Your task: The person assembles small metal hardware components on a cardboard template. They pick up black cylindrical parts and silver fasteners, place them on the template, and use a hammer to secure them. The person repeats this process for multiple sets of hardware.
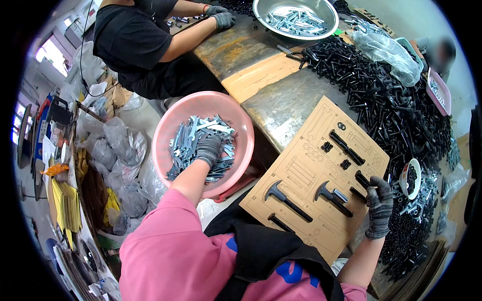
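My left hand (pixel 208 149), in a grey knit glove, reaches into a pink basin (pixel 163 125) of loose silver open-end wrenches (pixel 203 129). Its fingertips are hidden among them. At the right edge of a brown cardboard sheet (pixel 301 173) printed with tool outlines is my gloved right hand (pixel 379 208). Its fingers are bent and apart, beside a short black rod (pixel 361 179). On the sheet lie two black hammer-shaped tools (pixel 288 201) (pixel 331 198), a silver cylinder (pixel 340 195), a long black rod (pixel 346 147) and small black springlike pieces (pixel 327 146).
A big heap of black rods (pixel 361 75) covers the table's right side. Behind it stands a steel bowl (pixel 256 10) of silver tubes. A small white bowl (pixel 403 180) holds black parts. Across the table a co-worker's gloved hand (pixel 224 20) rests. Plastic bags (pixel 120 145) fill the left.
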Demonstrator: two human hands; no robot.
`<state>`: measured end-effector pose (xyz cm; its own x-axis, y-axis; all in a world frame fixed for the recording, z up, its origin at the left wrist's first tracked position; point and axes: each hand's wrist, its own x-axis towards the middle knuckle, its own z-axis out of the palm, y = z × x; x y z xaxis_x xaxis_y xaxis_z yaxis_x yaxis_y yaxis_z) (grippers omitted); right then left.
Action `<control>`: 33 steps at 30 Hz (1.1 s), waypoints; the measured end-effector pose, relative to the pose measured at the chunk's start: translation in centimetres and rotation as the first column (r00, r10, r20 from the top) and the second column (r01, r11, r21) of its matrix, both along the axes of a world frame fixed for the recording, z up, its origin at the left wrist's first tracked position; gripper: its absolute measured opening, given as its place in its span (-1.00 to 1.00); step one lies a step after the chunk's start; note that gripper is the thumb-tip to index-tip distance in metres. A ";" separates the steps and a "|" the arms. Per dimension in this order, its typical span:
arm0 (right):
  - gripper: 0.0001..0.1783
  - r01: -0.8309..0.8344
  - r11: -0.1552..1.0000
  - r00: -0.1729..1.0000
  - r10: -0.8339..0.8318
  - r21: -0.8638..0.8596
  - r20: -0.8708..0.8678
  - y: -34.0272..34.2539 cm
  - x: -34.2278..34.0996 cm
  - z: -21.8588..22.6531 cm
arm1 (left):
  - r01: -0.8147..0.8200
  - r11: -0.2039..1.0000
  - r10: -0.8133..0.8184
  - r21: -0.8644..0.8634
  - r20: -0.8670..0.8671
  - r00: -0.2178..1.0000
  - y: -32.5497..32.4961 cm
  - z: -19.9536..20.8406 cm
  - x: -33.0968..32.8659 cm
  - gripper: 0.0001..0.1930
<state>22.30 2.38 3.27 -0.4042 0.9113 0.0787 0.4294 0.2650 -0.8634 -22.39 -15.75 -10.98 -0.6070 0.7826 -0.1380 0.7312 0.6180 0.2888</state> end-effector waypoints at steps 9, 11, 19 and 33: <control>-0.77 -0.216 0.961 0.976 0.218 0.172 0.011 -2.0 -5.8 1.2 | -0.401 0.735 0.080 0.547 0.517 0.852 -1.9 8.5 -0.3 -0.78; -0.73 -0.372 0.869 0.927 0.367 0.325 0.081 -3.2 -8.7 2.1 | -0.468 0.686 -0.101 0.557 0.710 0.697 -1.3 12.3 2.4 -0.75; -0.67 -0.525 0.683 0.850 0.454 -0.508 -0.267 -6.9 -12.7 2.9 | -0.211 0.814 -0.499 0.541 0.838 0.221 3.8 19.4 13.2 -0.70; -0.81 -0.590 0.721 0.805 0.558 0.364 0.200 -2.2 -5.7 4.6 | 0.044 0.959 -0.269 0.279 0.950 -0.159 7.5 15.5 17.4 -0.46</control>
